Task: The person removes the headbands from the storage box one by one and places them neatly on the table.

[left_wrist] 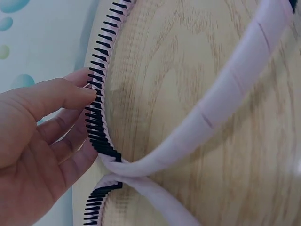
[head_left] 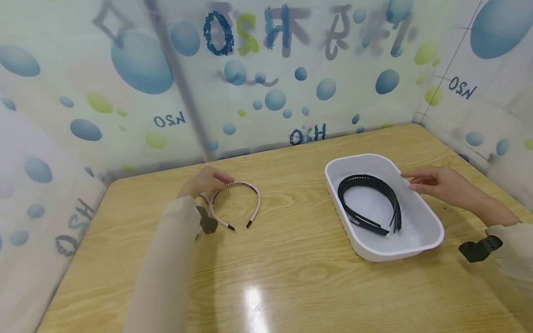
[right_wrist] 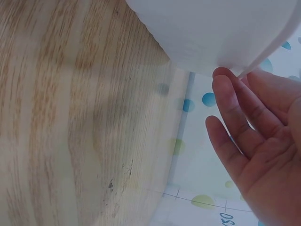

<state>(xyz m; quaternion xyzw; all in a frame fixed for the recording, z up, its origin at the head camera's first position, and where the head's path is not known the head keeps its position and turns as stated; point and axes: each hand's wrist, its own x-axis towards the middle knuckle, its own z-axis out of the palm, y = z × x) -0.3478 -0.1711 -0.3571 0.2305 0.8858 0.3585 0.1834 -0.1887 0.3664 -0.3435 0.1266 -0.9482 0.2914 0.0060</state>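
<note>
My left hand point(head_left: 206, 180) pinches a pale pink headband point(head_left: 255, 190) on the table, thumb and fingers either side of its band. Black comb teeth point(left_wrist: 109, 33) line the band's inner side in the left wrist view. Touching it is a second pink headband point(left_wrist: 164, 200), mostly hidden behind the hand and wrist in the head view. On the right, my right hand point(head_left: 445, 184) holds the rim of a white plastic basket point(head_left: 418, 232), with the thumb on one side and fingertips against the outer wall. Black headbands point(head_left: 393, 197) lie nested together inside the basket.
The wooden table point(head_left: 288, 283) reaches back to a patterned curtain point(head_left: 255, 93) with blue and green dots. Similar material stands along both sides. Dark straps with small black devices sit at both wrists.
</note>
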